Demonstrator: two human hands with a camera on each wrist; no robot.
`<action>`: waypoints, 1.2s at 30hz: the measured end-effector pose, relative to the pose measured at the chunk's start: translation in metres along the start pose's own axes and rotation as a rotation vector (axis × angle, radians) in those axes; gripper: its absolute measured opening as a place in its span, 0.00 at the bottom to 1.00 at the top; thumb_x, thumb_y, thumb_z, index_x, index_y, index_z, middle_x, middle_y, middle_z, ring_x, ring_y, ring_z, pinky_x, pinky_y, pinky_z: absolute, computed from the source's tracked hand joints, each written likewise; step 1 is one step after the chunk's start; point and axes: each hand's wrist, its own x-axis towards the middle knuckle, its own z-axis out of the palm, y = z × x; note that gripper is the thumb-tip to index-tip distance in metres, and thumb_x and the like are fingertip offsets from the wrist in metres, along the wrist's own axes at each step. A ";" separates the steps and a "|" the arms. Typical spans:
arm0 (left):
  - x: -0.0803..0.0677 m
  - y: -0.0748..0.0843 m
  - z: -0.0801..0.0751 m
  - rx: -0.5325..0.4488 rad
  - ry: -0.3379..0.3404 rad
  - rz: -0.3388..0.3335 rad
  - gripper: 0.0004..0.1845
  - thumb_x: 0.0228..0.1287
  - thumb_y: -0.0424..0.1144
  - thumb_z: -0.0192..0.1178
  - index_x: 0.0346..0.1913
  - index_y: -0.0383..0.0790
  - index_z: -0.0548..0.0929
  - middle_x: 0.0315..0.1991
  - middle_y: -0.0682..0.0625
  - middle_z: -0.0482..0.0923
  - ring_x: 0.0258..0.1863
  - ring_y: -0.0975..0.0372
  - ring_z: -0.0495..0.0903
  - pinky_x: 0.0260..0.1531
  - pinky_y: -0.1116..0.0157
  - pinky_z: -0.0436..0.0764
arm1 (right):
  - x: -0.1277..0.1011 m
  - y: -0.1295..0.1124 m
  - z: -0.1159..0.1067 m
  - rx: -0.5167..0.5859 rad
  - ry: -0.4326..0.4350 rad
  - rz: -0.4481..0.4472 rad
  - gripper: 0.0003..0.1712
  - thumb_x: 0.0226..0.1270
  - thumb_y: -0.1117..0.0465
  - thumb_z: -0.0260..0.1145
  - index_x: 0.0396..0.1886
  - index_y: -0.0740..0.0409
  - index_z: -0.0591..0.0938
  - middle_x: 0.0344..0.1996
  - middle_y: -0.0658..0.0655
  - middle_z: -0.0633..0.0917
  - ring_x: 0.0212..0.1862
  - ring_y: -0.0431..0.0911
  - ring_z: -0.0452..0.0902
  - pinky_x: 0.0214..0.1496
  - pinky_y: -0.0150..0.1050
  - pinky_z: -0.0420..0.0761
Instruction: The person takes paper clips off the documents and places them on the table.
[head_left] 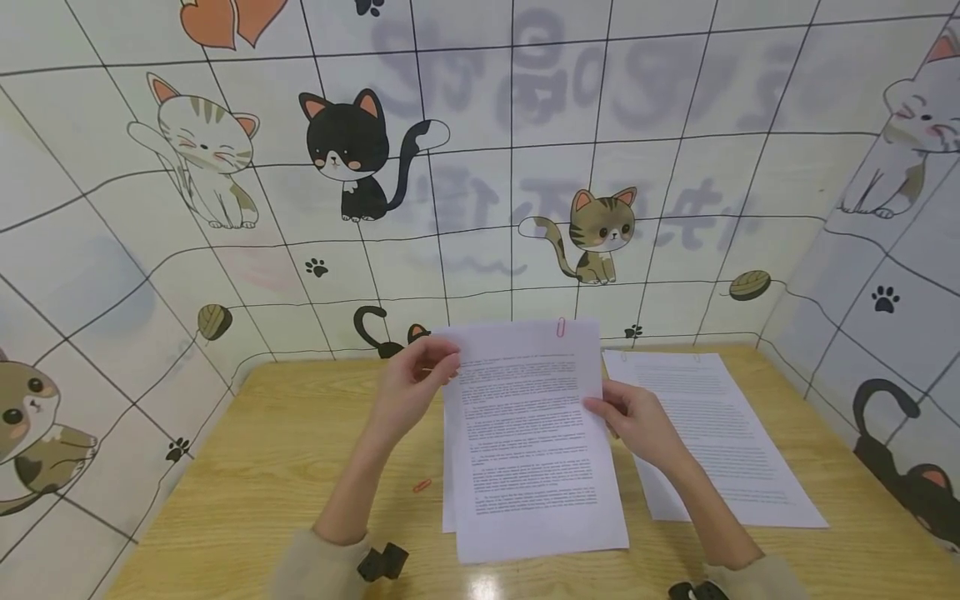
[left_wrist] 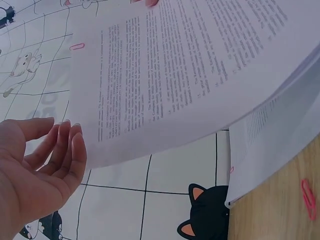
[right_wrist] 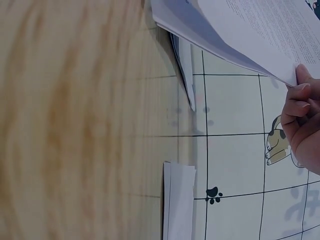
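My right hand (head_left: 637, 421) pinches the right edge of a printed paper stack (head_left: 525, 433), thumb on the front, and the stack stands raised and tilted above the table. One pink paper clip (head_left: 561, 327) sits on its top edge, toward the right corner. At the upper left corner is my left hand (head_left: 416, 371), its fingers loosely bent and the tips right at the paper's edge. In the left wrist view nothing shows between that thumb and the fingers (left_wrist: 75, 145). A second paper stack (head_left: 449, 500) lies behind the raised one, mostly hidden by it.
A loose red paper clip (head_left: 422, 485) lies on the wooden table (head_left: 300, 450), left of the papers. Another printed stack (head_left: 720, 442) lies at the right, with clips along its top edge. A white cloth wall (head_left: 480, 192) with cat drawings encloses the table's back and sides.
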 end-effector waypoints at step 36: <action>0.040 0.052 0.068 0.143 -0.114 0.215 0.12 0.70 0.36 0.64 0.53 0.39 0.85 0.49 0.51 0.85 0.54 0.63 0.80 0.60 0.64 0.73 | -0.001 -0.003 0.006 -0.009 -0.017 0.022 0.13 0.73 0.64 0.65 0.54 0.61 0.84 0.22 0.51 0.78 0.20 0.41 0.68 0.20 0.32 0.67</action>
